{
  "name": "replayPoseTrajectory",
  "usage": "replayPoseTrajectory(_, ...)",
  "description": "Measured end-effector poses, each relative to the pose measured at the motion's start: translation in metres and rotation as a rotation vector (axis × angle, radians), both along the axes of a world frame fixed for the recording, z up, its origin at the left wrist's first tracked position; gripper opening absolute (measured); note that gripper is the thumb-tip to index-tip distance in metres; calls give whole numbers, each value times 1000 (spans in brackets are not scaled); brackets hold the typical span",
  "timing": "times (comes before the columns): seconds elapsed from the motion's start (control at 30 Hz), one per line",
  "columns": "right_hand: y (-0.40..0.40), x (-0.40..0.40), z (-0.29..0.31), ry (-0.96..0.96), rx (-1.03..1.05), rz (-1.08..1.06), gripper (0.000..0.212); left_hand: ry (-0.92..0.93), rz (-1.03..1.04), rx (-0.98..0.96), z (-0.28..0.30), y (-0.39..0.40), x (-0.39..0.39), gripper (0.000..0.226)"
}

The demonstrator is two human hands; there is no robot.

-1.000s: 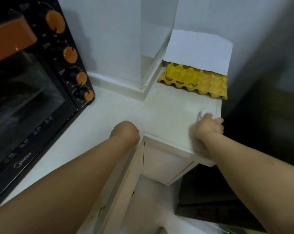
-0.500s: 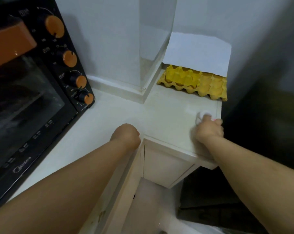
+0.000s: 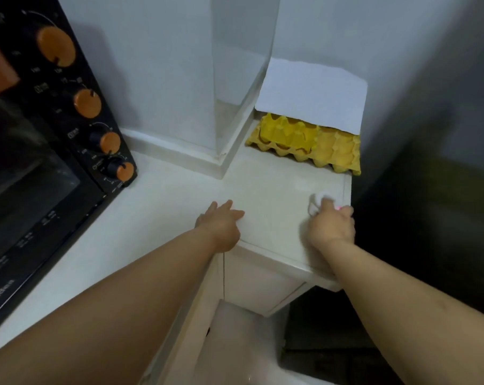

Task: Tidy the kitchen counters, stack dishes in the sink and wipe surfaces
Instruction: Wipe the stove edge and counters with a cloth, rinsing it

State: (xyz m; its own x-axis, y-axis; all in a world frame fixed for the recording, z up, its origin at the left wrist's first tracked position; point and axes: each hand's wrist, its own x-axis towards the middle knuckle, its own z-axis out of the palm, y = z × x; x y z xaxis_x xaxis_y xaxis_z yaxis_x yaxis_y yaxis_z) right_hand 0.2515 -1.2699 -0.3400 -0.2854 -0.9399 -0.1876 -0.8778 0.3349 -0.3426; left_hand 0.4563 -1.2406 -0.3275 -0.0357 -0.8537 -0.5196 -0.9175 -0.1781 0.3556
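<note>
A cream counter [image 3: 274, 187] fills the middle of the view. My right hand [image 3: 332, 226] is closed around a small white wiping cloth [image 3: 320, 200], which it presses on the counter close to the right edge. My left hand [image 3: 221, 223] lies flat on the counter near the front corner, fingers spread and holding nothing.
A black toaster oven [image 3: 41, 162] with orange knobs stands at the left. A yellow egg tray [image 3: 307, 145] under a white card [image 3: 313, 93] sits at the back right. A white wall column [image 3: 179, 79] rises behind. The counter drops off at the right into dark space.
My left hand has gone from a fist to flat with spread fingers. My right hand with the cloth has stayed near the right edge, shifting only slightly.
</note>
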Motion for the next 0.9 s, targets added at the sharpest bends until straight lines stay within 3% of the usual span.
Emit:
replayPoseTrajectory(0.1, -41, 11, 1, 25, 51, -49, 48, -3, -18, 12, -2, -6, 3, 71)
replayPoseTrajectory(0.23, -48, 62, -1, -22, 8, 299, 51, 7, -19, 16, 1, -9, 6, 68)
replayPoseTrajectory(0.37, 9, 72, -9, -50, -41, 526, 57, -4, -32, 20, 1, -6, 5, 65)
replayPoseTrajectory(0.43, 19, 51, -7, -72, -45, 470, 55, -11, -51, 31, 3, -5, 5, 67)
replayPoseTrajectory(0.57, -22, 5, -3, 59, 20, 90, 50, -20, -81, 39, 6, -1, 6, 72)
replayPoseTrajectory(0.63, -44, 7, -2, 73, 86, 26, 49, -35, -87, 39, 3, -1, 7, 73)
replayPoseTrajectory(0.8, -6, 69, -11, -115, -7, 435, 51, -42, -88, 31, -1, -3, 9, 70)
replayPoseTrajectory(0.9, 38, 64, -15, -23, -69, 621, 52, -84, -124, 50, 4, 2, 6, 71)
